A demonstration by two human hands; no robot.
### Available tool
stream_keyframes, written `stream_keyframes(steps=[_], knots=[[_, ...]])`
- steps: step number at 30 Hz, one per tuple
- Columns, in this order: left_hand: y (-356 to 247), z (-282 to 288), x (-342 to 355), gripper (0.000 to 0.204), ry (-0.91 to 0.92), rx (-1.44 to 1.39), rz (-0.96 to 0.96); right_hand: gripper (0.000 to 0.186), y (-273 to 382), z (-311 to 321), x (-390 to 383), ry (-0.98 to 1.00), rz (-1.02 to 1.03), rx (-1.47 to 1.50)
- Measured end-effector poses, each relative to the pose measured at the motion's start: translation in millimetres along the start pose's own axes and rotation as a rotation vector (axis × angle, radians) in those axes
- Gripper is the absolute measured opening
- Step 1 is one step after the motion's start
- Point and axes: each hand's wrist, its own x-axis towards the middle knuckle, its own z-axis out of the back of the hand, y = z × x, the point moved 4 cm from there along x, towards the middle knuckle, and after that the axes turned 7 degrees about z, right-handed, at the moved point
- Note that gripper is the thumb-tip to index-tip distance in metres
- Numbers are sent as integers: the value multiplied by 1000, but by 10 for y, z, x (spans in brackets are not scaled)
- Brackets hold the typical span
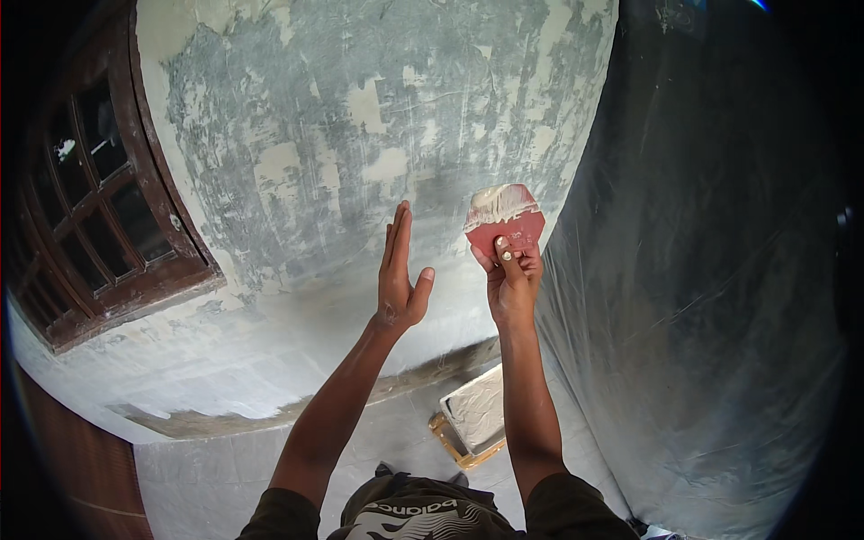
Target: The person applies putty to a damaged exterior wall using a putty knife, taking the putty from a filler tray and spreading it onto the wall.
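In my right hand point(511, 283) is a flat red putty scraper point(508, 233), held upright with the thumb across its face. Cream-coloured putty coats the scraper's upper part, and some sticks to my thumb. My left hand point(401, 270) is raised with straight fingers held together and the thumb apart; nothing is in it. Both hands are in front of a wall point(333, 207) with grey-green patches and pale smears of filler. Whether the left hand touches the wall, I cannot tell.
Below my right forearm, a tray of pale putty point(477, 409) rests on a yellow-brown support point(450, 443) on the grey floor point(225, 472). A brown wooden window point(112, 189) is at the left. A translucent plastic sheet point(693, 297) hangs along the right.
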Motion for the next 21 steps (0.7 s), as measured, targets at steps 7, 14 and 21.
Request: stream_keyframes(steps=[7, 14, 21], knots=[[-57, 505, 630, 75, -28, 0, -169, 21, -86, -616, 109, 31, 72, 7], [-24, 717, 1030, 75, -54, 36, -248, 23, -138, -916, 322, 30, 120, -20], [-14, 672, 1354, 77, -66, 9, -327, 23, -164, -984, 676, 68, 180, 7]])
